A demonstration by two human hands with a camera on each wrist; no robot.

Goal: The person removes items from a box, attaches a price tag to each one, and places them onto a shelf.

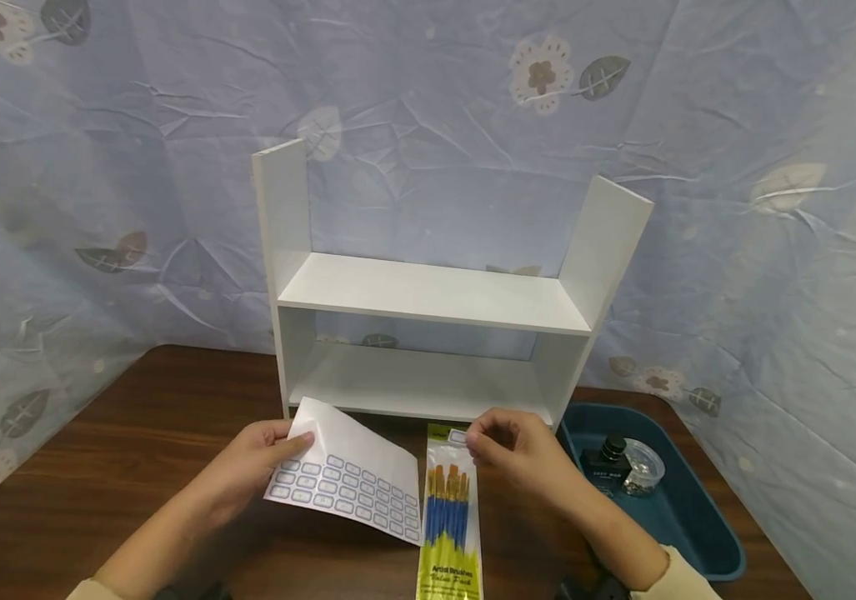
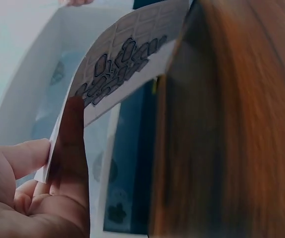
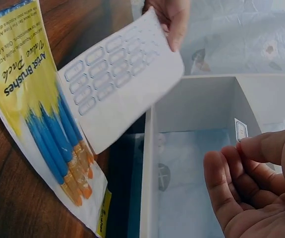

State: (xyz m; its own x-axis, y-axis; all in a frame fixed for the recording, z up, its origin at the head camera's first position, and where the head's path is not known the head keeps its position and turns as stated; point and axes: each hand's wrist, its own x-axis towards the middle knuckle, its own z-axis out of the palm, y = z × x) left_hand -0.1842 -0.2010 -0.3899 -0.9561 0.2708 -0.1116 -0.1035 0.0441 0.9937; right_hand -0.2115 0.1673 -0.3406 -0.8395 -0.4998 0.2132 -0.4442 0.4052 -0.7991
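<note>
My left hand point(image 1: 247, 468) pinches the left edge of a white sheet of label stickers point(image 1: 367, 454), thumb on its front. Rows of small blue-bordered labels cover the sheet's lower part. In the left wrist view the sheet point(image 2: 147, 64) bends away from the fingers. Between thumb and fingertips, my right hand point(image 1: 521, 454) pinches one small label point(image 3: 241, 130) with a blue border. In the head view, that label is over the top end of a clear pack of artist brushes point(image 1: 448, 508). The pack lies on the table, its blue-handled brushes visible; whether the label touches it, I cannot tell.
A white two-tier shelf point(image 1: 435, 293) stands behind the hands. On the right, a dark teal tray point(image 1: 728, 558) holds a black bottle point(image 1: 606, 468) and a round clear container point(image 1: 645, 467) of small pieces. The brown wooden table point(image 1: 60, 500) extends left; patterned cloth hangs behind.
</note>
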